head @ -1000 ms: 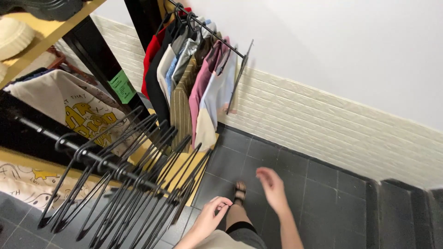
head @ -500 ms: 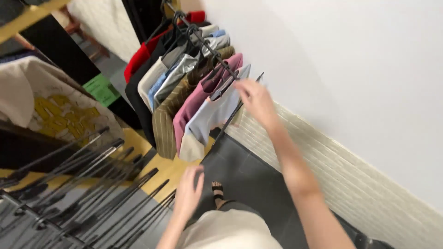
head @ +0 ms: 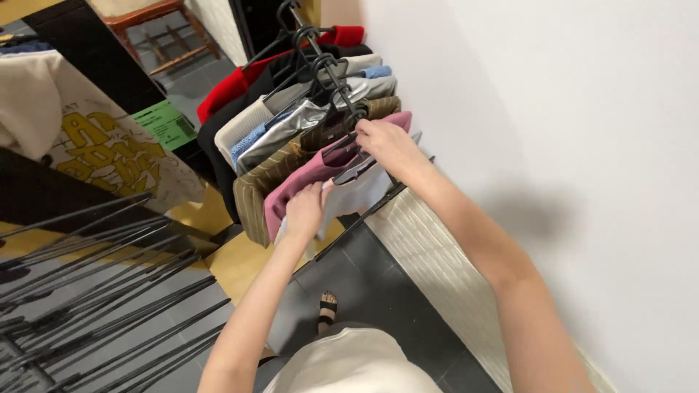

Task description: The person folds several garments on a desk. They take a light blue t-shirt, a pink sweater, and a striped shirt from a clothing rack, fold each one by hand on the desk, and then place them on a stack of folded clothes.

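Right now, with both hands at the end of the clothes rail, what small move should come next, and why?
Probably lift the hanger off the rail: the right hand grips its top by the hook, while the left hand holds the pale garment beside the pink one, steadying it.

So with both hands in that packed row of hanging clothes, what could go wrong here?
The right hand grips the hanger of the front white garment where the hooks crowd together, so pulling might snag the pink top next to it. The left hand holds only the white garment's edge, so it could slip off its hanger. The empty hangers at lower left stick out nearby.
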